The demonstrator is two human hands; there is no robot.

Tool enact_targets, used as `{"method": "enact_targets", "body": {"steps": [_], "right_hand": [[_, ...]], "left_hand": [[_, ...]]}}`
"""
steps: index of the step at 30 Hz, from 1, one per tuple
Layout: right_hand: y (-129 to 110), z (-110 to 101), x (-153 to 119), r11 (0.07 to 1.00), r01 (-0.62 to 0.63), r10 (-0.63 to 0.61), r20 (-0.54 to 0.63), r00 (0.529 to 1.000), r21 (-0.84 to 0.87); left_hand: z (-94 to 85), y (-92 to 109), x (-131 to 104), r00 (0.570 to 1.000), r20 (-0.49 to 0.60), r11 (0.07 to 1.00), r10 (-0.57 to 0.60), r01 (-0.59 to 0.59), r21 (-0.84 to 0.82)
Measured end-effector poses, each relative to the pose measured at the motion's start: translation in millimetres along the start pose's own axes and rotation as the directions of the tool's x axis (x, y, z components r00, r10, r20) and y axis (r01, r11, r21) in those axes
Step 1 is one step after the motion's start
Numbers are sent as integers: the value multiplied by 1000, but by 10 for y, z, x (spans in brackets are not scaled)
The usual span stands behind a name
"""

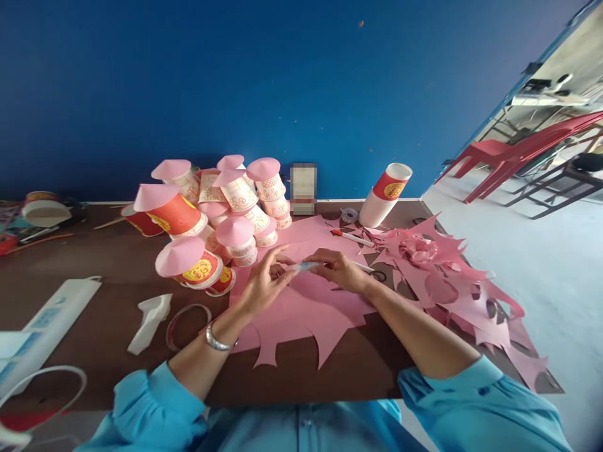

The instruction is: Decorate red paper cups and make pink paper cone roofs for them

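My left hand and my right hand meet over a pink paper sheet. Between their fingertips is a small, narrow white-and-blue object, pinched at its left end by my left hand and at its right end by my right. Its exact kind is too small to make out. Curved cuts mark the near edge of the sheet. A red-capped white marker and dark-handled scissors, partly hidden, lie beyond my right hand. Left of the sheet stand paper cups with pink cone tops, several of them stacked.
Pink paper scraps cover the table's right side. A stack of cups and a tape roll stand behind. At left lie a white tool, a ring and a power strip. A blue wall rises behind.
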State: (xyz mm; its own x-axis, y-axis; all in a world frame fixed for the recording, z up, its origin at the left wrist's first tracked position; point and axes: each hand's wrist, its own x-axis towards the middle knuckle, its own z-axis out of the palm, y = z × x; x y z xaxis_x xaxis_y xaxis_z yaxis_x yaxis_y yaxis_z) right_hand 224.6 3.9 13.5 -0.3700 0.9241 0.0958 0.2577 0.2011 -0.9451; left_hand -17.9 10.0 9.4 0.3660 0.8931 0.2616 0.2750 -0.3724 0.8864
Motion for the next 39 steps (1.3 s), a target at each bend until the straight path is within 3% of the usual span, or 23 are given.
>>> {"method": "enact_targets", "body": {"steps": [6, 11, 14, 15, 17, 21, 25, 27, 32, 39], "right_hand": [[71, 92, -13, 958, -140, 162, -68, 984, 251], [83, 14, -5, 948, -56, 122, -197, 973, 313], [90, -142, 13, 901, 99, 99, -423, 900, 421], [85, -182, 20, 876, 127, 111, -451, 886, 465], [66, -213, 30, 827, 129, 138, -421, 896, 547], [18, -127, 22, 738, 22, 180, -229, 957, 674], [6, -45, 2, 700, -14, 185, -162, 969, 714], [7, -6, -9, 725, -14, 171, -160, 972, 689], [-29, 155, -68, 852, -3, 89, -140, 986, 524], [-95, 114, -136, 963, 0, 33, -121, 992, 269]], "left_hand": [[3, -36, 24, 968, 81, 949, 236, -248, 197], [-23, -57, 12, 976, 35, 942, 216, -218, 255], [-84, -107, 28, 970, -42, 936, 238, -218, 277], [-98, -132, 38, 963, -55, 924, 264, -236, 300], [-104, -191, 59, 951, -46, 890, 305, -267, 370], [-62, -298, 83, 947, 25, 814, 319, -288, 504], [-23, -253, 60, 921, 5, 811, 388, -344, 473], [-7, -156, 25, 906, -42, 826, 422, -365, 429], [54, 78, -70, 933, -47, 911, 358, -337, 239], [69, 147, -82, 896, -123, 885, 426, -384, 263]]}}
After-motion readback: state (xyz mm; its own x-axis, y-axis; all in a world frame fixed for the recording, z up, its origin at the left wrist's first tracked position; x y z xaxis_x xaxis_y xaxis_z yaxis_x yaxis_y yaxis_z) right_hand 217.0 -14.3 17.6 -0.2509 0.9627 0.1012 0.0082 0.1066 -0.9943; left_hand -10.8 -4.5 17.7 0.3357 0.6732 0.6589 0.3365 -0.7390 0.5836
